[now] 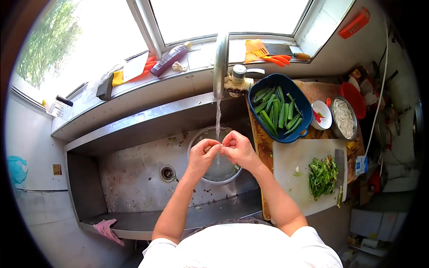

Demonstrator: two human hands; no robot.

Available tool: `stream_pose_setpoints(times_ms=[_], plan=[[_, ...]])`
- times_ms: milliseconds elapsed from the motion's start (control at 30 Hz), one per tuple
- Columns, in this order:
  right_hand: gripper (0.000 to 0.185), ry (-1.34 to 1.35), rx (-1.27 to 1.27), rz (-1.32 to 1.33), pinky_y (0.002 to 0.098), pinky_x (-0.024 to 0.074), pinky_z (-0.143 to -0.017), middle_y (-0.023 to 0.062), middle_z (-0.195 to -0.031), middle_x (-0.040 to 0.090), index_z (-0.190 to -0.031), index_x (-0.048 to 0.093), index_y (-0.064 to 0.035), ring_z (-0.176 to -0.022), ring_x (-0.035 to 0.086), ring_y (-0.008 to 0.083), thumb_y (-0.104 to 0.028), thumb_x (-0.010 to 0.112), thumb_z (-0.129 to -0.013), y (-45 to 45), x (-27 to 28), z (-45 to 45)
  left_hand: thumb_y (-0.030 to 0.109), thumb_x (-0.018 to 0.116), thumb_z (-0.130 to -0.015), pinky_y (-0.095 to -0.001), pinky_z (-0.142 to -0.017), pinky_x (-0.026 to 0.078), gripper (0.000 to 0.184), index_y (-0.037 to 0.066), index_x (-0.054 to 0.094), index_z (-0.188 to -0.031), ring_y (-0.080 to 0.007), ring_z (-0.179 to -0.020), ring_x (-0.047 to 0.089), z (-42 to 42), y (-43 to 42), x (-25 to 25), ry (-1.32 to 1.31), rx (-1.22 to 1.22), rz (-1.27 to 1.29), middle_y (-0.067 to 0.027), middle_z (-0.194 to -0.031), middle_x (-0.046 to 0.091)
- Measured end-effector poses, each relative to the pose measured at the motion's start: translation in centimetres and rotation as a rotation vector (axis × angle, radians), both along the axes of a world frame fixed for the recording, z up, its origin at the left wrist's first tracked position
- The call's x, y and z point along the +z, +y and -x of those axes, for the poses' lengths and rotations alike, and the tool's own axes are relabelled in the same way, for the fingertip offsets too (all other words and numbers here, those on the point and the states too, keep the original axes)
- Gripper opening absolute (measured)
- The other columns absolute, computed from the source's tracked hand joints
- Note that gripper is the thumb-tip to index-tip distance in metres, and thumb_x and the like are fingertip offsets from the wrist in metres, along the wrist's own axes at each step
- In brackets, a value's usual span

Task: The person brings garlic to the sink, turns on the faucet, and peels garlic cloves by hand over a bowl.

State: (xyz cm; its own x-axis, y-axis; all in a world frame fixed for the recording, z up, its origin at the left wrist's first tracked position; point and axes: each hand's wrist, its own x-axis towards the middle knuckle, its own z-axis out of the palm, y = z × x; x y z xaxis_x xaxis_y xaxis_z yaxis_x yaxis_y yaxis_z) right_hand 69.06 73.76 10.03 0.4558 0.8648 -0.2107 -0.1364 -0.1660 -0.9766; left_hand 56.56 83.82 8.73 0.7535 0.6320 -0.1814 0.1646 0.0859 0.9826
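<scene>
My left hand (202,156) and my right hand (241,152) meet over the sink, thumbs and fingertips pinched together. Whatever small thing lies between the fingertips is too hidden to name. Water (218,117) runs from the faucet (220,62) down at my fingers. Below them, a round metal bowl (220,182) stands in the sink (134,174), holding water and a few pale green bits. On the white cutting board (286,156) to my right lie a small white piece that looks like garlic (297,169), a heap of chopped greens (323,177) and a knife (340,163).
A blue basket (292,137) of cut okra-like green pods sits beyond the board. Beside it are a white bowl (322,109) with red pieces and a bowl of pale strips (344,118). A purple bottle (170,59) lies on the sill; a pink cloth (108,231) hangs on the sink edge.
</scene>
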Motion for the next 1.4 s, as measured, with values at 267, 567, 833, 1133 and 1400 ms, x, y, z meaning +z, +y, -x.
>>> stream_pose_setpoints(times_ms=[267,567,833,1133,1400], plan=[[0.005,-0.164,0.1,0.005,0.0202,0.0342,-0.04,0.002,-0.069,0.06,-0.085,0.058,0.0003,-0.047,0.045,0.0034,0.0,0.061,-0.081,-0.3,0.8,-1.0,0.011,0.057,-0.089,-0.0212,-0.053,0.04,0.013,0.0,0.063,-0.093,-0.0052,-0.06,0.048,-0.2,0.7,0.7,0.067,-0.154,-0.067,0.0013,-0.07,0.057],[0.009,0.028,0.16,-0.09,0.0197,0.0369,-0.045,0.0013,-0.07,0.06,-0.09,0.061,0.0004,-0.054,0.048,0.0034,-0.001,0.061,-0.081,0.4,1.5,-2.0,0.007,0.052,-0.088,-0.0225,-0.05,0.037,0.01,0.0,0.059,-0.088,-0.0079,-0.057,0.046,-0.9,1.1,0.6,-0.087,-0.133,-0.349,0.0002,-0.069,0.054],[0.017,0.121,0.052,-0.164,0.0183,0.0347,-0.039,0.0054,-0.074,0.063,-0.102,0.06,0.0005,-0.047,0.048,0.0044,-0.003,0.059,-0.086,1.0,0.9,-1.7,0.013,0.05,-0.091,-0.0206,-0.043,0.036,0.014,0.007,0.055,-0.08,-0.0057,-0.05,0.044,-1.0,1.3,0.3,-0.125,0.073,0.377,0.0017,-0.063,0.05],[0.01,0.182,-0.013,-0.141,0.0172,0.0322,-0.038,0.0074,-0.075,0.063,-0.095,0.059,-0.0006,-0.043,0.046,0.0043,-0.008,0.06,-0.088,1.5,0.1,-1.4,0.022,0.059,-0.091,-0.0189,-0.041,0.031,0.019,0.004,0.059,-0.084,-0.0025,-0.049,0.043,-0.6,1.0,1.1,-0.017,0.068,0.316,0.0032,-0.064,0.053],[0.014,-0.232,-0.062,-0.105,0.0211,0.0434,-0.049,0.0073,-0.077,0.065,-0.099,0.064,-0.001,-0.058,0.057,0.0094,-0.005,0.059,-0.086,2.6,0.0,-3.3,0.013,0.063,-0.087,-0.0182,-0.044,0.031,0.011,0.003,0.06,-0.087,-0.0025,-0.052,0.044,-1.5,1.1,0.4,-0.049,0.102,0.324,0.0032,-0.063,0.053]])
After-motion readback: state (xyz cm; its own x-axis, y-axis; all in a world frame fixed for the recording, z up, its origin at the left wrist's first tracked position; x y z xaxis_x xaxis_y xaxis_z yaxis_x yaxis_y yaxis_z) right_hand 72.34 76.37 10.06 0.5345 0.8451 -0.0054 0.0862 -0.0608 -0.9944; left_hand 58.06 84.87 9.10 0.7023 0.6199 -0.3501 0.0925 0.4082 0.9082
